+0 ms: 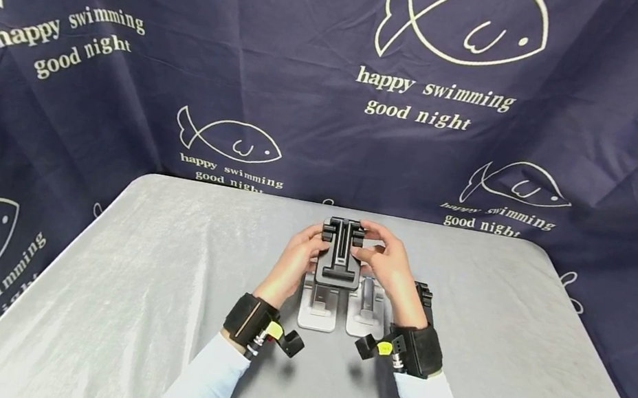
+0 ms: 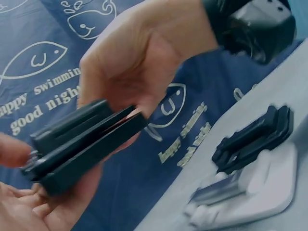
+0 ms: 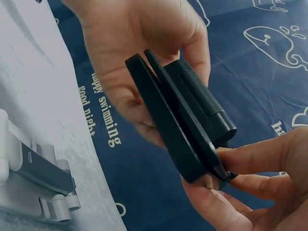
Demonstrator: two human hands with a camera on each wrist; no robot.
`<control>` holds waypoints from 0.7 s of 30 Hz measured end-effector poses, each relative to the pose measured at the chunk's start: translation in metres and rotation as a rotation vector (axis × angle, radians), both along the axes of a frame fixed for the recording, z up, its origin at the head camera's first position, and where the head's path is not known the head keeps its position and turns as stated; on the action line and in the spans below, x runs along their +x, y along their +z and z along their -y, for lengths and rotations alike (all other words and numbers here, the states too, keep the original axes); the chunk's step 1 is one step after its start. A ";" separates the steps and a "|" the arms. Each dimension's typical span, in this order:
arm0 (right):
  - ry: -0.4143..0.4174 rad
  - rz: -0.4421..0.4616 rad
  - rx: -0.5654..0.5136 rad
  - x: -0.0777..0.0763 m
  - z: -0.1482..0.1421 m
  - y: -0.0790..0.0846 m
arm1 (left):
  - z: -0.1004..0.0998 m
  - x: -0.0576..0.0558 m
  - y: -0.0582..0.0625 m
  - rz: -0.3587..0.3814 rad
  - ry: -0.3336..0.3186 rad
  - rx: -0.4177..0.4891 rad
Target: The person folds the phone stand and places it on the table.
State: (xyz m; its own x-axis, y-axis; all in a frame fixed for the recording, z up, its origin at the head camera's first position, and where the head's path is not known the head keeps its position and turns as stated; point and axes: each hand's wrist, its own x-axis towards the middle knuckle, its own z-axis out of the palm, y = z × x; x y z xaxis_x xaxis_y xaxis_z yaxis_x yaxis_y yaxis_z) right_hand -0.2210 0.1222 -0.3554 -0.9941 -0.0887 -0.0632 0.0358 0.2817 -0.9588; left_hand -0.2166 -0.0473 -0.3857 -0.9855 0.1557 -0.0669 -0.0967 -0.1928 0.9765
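Note:
A folded black phone stand point(image 1: 342, 253) is held up between both hands over the table, its hinged arm side toward the head camera. My left hand point(image 1: 300, 255) grips its left edge; in the right wrist view the left-hand fingers reach behind the stand point(image 3: 178, 120). On the right edge, my right hand point(image 1: 388, 266) pinches it with thumb and fingers near the upper hinge. The left wrist view shows the stand point(image 2: 86, 144) edge-on, its flat layers folded close together with a narrow gap.
Two white phone stands point(image 1: 316, 320) lie side by side on the grey cloth-covered table point(image 1: 155, 284), just below the held one. Another black phone stand point(image 1: 425, 294) lies to their right, partly hidden by the right forearm. A dark blue printed curtain point(image 1: 324, 88) hangs behind.

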 end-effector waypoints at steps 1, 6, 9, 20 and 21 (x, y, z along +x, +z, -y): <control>-0.008 -0.007 -0.005 0.000 0.000 0.000 | 0.001 -0.001 0.000 -0.011 -0.004 -0.027; -0.015 -0.010 0.002 -0.003 0.000 -0.005 | 0.005 -0.004 -0.003 -0.052 -0.039 -0.100; -0.012 -0.002 0.021 -0.005 0.001 -0.007 | 0.008 -0.005 -0.005 -0.063 -0.068 -0.101; -0.001 0.020 0.045 -0.007 0.010 -0.013 | 0.018 -0.008 -0.009 -0.045 -0.116 -0.144; 0.004 0.022 0.043 -0.008 0.011 -0.013 | 0.019 -0.008 -0.009 -0.035 -0.110 -0.143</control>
